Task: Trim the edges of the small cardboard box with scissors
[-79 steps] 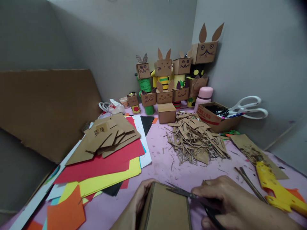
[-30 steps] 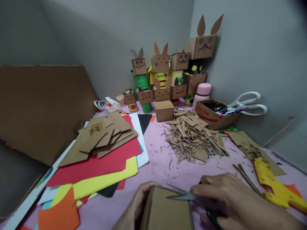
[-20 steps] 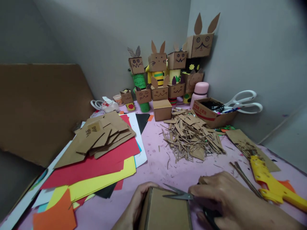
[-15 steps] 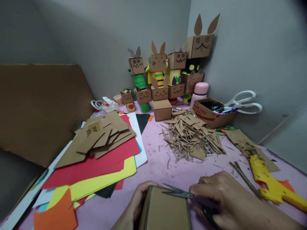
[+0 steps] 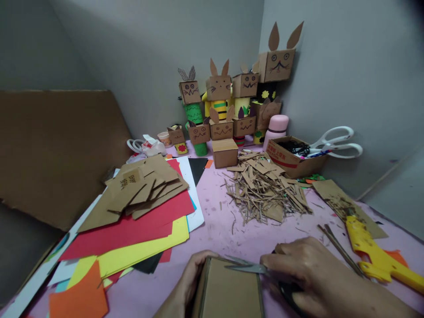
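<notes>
At the bottom centre, a brown cardboard box (image 5: 232, 291) is gripped along its left side by my left hand (image 5: 192, 278). My right hand (image 5: 301, 274) holds black-handled scissors (image 5: 247, 267), fingers wrapped round the handles. The scissor blades are slightly apart and lie over the far end of the box, pointing left. The lower parts of the box and of my left hand run out of view.
A heap of cardboard scraps (image 5: 265, 190) lies beyond my hands. Coloured paper (image 5: 132, 229) and cardboard pieces (image 5: 149, 176) are on the left. A yellow glue gun (image 5: 367, 251) rests at right. Several cardboard animal figures (image 5: 218, 88) and a pink bottle (image 5: 276, 128) stand behind.
The view has shifted very slightly. Both hands, the box and the scissors keep almost the same positions.
</notes>
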`<state>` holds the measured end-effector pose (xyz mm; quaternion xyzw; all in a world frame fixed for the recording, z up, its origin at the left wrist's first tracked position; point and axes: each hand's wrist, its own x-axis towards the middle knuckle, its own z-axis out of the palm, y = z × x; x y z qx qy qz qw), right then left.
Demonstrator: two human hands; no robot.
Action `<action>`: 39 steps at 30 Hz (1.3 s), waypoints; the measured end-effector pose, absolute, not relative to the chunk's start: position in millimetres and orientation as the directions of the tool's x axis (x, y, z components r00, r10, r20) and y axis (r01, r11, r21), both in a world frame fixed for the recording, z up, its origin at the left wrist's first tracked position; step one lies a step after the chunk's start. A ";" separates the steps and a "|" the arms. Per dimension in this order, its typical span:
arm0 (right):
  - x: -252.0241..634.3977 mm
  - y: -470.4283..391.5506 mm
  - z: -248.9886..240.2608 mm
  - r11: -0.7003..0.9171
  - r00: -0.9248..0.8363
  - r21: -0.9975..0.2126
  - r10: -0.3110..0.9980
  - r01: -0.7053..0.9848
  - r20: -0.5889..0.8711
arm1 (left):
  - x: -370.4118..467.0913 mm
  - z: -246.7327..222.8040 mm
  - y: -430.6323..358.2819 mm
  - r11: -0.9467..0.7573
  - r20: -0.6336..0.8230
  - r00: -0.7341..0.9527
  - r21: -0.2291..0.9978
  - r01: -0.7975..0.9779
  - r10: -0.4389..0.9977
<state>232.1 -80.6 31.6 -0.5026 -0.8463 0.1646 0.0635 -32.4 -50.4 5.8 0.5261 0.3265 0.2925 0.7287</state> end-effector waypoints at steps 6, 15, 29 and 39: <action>228.9 -80.9 35.7 0.405 -0.464 -0.355 0.880 0.843 -0.098 | -27.5 -37.4 -28.1 0.421 -0.276 0.685 0.906 -0.050 0.675; 228.2 -82.5 31.9 0.451 -0.467 -0.312 0.884 0.836 0.025 | -29.2 -49.8 -19.6 0.524 -0.333 0.718 0.850 -0.051 0.611; 227.3 -80.2 28.2 0.461 -0.478 -0.313 0.878 0.830 0.025 | -32.2 -46.7 -19.5 0.590 -0.389 0.712 0.806 -0.043 0.584; 229.5 -82.9 40.7 0.440 -0.481 -0.303 0.873 0.845 -0.075 | -33.8 -60.1 -25.0 0.585 -0.354 0.747 0.809 -0.059 0.563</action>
